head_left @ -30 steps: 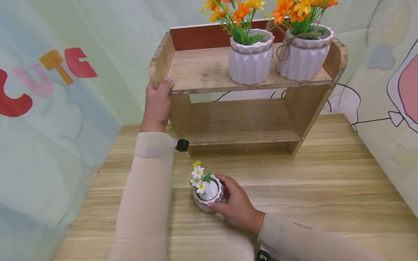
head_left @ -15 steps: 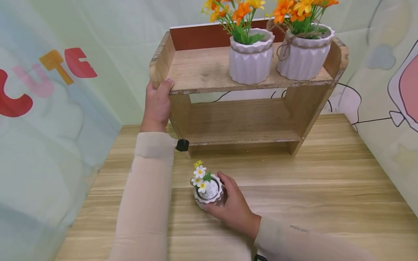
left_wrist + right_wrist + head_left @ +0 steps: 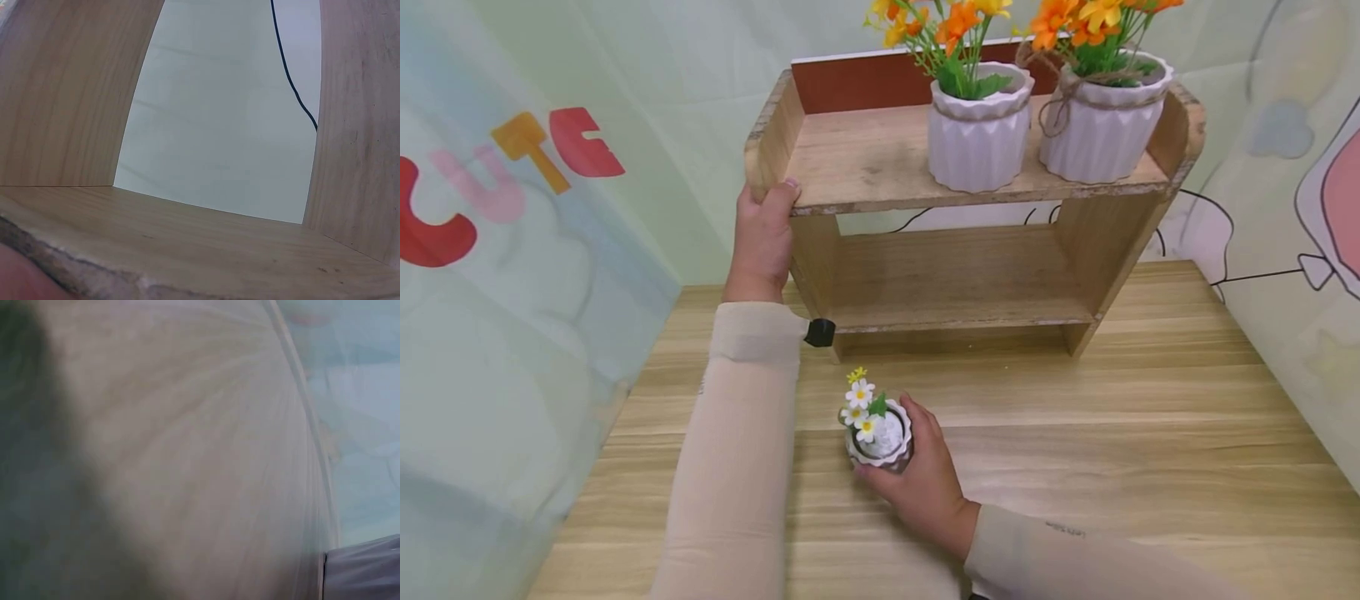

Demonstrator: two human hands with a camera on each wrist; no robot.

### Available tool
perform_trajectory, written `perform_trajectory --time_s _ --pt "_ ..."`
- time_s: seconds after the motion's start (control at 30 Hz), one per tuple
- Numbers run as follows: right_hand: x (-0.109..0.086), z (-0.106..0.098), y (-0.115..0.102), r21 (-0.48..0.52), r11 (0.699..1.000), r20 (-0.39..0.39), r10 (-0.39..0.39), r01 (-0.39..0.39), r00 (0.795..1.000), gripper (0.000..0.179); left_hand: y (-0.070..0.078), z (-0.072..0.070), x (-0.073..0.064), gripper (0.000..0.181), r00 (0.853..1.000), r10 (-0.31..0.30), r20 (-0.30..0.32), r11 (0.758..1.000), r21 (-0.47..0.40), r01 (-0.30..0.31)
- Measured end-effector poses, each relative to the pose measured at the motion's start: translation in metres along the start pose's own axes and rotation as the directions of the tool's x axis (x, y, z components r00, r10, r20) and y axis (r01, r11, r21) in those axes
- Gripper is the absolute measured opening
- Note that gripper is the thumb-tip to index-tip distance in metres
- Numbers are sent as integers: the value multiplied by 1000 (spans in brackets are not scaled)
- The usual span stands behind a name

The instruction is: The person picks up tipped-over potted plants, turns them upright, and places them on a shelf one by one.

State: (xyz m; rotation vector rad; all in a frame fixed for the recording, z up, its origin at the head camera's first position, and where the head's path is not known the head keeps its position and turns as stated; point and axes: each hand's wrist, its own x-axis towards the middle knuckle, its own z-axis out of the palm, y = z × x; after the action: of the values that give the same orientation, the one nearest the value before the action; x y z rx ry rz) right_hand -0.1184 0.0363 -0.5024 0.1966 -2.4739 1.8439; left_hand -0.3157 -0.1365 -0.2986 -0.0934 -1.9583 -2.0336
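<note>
My left hand (image 3: pixel 762 242) grips the left side of a wooden two-tier shelf (image 3: pixel 865 158), its thumb over the upper board's front edge. In the left wrist view the shelf's inner panels fill most of the picture, with a blurred bit of hand at the lower left corner. In front of the shelf, my right hand (image 3: pixel 925 483) holds a small white fluted flowerpot (image 3: pixel 901 454) between thumb and fingers, from its right and near sides. White daisies (image 3: pixel 859 404) with yellow centres lean left out of this pot. The right wrist view shows mostly sleeve and a blurred dark shape, no pot.
Two larger white pots, one in the middle (image 3: pixel 979 142) and one at the right (image 3: pixel 1105 125), stand on the upper board with orange and yellow flowers. The shelf stands on a wood-grain table (image 3: pixel 1150 433). Printed fabric walls (image 3: pixel 535 333) close in the back and sides.
My right hand has shifted slightly left, its thumb coming round the near side of the small pot. The daisies have moved slightly right. The left hand keeps its hold on the shelf.
</note>
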Motion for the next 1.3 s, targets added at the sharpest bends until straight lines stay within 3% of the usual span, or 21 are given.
perform_trajectory --time_s 0.8,1.3 --pt "-6 -3 1 21 1000 -26 -3 4 1000 102 2 1 -1 54 1000 -21 9 1000 16 21" --pt "-1 -18 -23 84 996 -60 -34 39 998 92 2 1 -1 57 1000 -30 5 999 13 30"
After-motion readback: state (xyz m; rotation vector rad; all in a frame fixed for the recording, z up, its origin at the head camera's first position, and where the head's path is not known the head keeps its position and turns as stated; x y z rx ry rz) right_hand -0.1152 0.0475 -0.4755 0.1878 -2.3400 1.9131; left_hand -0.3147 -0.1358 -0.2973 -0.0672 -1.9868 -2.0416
